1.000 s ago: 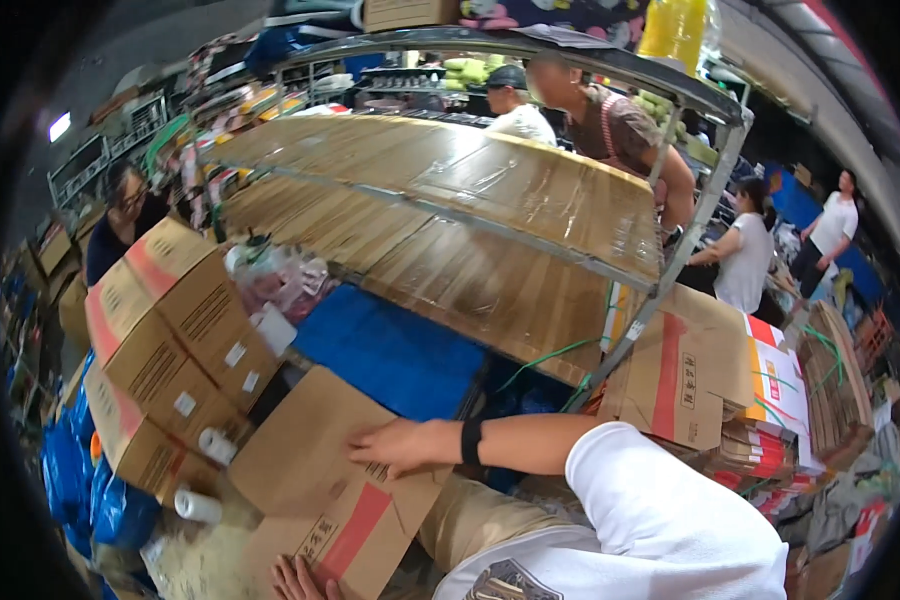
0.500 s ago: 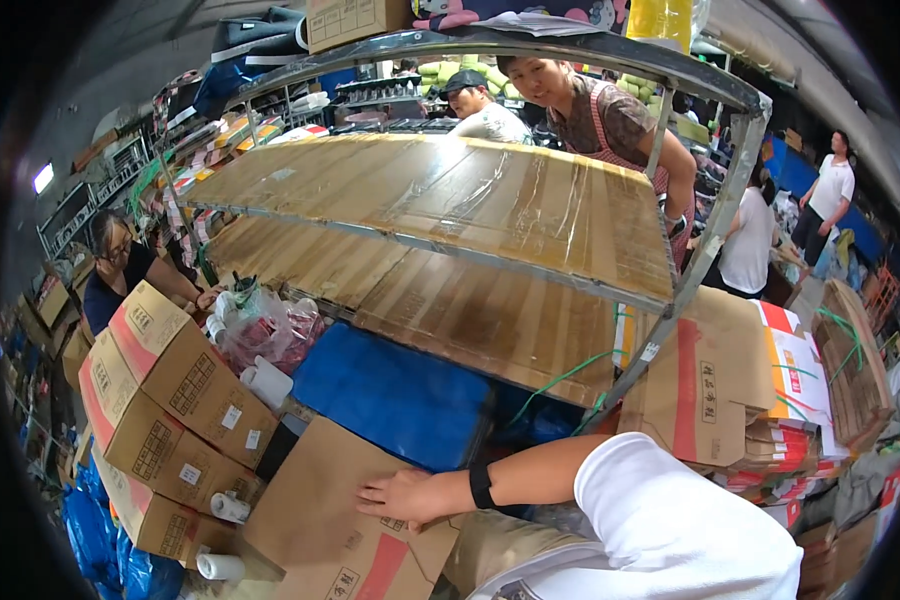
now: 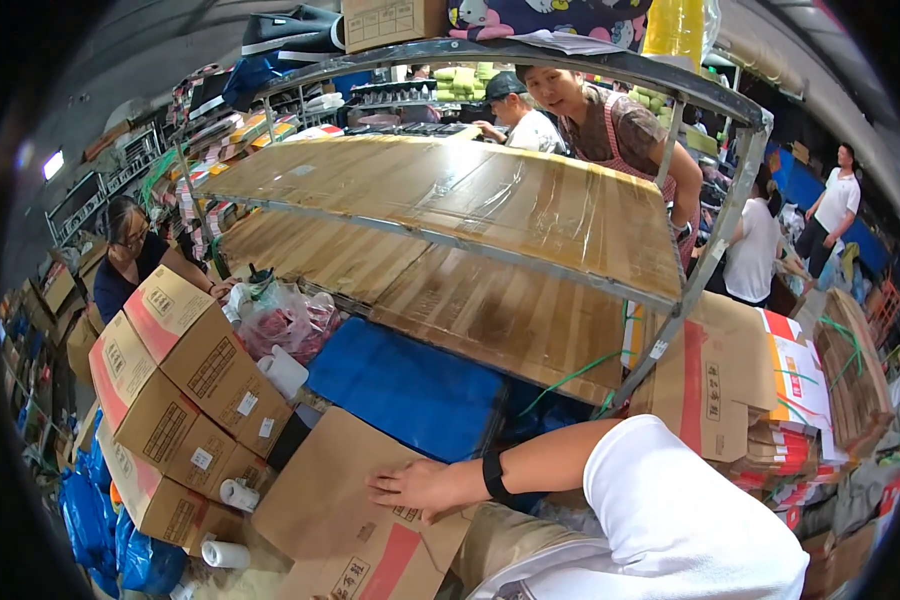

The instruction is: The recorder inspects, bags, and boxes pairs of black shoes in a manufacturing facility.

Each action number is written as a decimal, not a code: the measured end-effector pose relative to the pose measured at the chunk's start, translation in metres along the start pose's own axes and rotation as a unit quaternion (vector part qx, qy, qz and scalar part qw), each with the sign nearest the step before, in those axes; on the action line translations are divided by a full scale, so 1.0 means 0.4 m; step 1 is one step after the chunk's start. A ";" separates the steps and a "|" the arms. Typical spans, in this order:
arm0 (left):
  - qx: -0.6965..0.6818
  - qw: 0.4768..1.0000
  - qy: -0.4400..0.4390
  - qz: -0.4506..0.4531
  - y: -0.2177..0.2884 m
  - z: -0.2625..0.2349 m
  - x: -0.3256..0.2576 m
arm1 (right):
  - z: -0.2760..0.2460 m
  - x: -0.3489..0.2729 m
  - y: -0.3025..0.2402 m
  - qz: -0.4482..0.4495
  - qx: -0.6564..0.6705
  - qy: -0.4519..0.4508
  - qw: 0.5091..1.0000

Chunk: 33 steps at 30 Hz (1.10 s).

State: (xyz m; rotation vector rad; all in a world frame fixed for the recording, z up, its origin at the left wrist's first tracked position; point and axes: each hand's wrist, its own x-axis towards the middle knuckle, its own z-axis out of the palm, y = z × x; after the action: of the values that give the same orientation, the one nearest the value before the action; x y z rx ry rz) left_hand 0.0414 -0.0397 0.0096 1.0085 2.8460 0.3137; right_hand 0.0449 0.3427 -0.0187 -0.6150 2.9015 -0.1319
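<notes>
Head view: the right hand (image 3: pixel 410 487) lies flat with fingers spread, grasping nothing, on the flattened carton (image 3: pixel 320 490) near the blue sheet (image 3: pixel 410 375), seemingly to steady it; the left hand cannot be seen.

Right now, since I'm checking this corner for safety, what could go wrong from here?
The flat cardboard could slip, as the right hand lies on top rather than gripping an edge. The lower white roll, close to its left side, might get knocked if it swings that way.
</notes>
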 end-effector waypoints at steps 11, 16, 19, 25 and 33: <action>0.003 1.000 0.013 -0.001 -0.006 0.012 0.001 | 0.007 -0.001 0.001 0.017 0.025 -0.024 0.999; 0.001 1.000 0.005 -0.009 -0.003 0.007 -0.001 | -0.011 -0.013 -0.007 0.012 0.025 -0.023 0.999; 0.002 1.000 0.004 -0.013 0.001 0.001 -0.001 | -0.018 -0.020 -0.013 0.010 0.022 -0.005 1.000; 0.015 1.000 0.005 -0.007 0.001 -0.001 -0.003 | -0.029 -0.018 -0.019 0.013 0.016 -0.015 1.000; 0.007 1.000 0.017 -0.011 -0.002 0.010 -0.002 | -0.012 -0.023 -0.016 0.014 0.026 0.007 1.000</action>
State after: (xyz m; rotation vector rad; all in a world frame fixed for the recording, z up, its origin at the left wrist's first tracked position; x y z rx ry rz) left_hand 0.0422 -0.0404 0.0056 0.9829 2.8922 0.3115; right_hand 0.0550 0.3409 -0.0116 -0.5675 2.9078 -0.2091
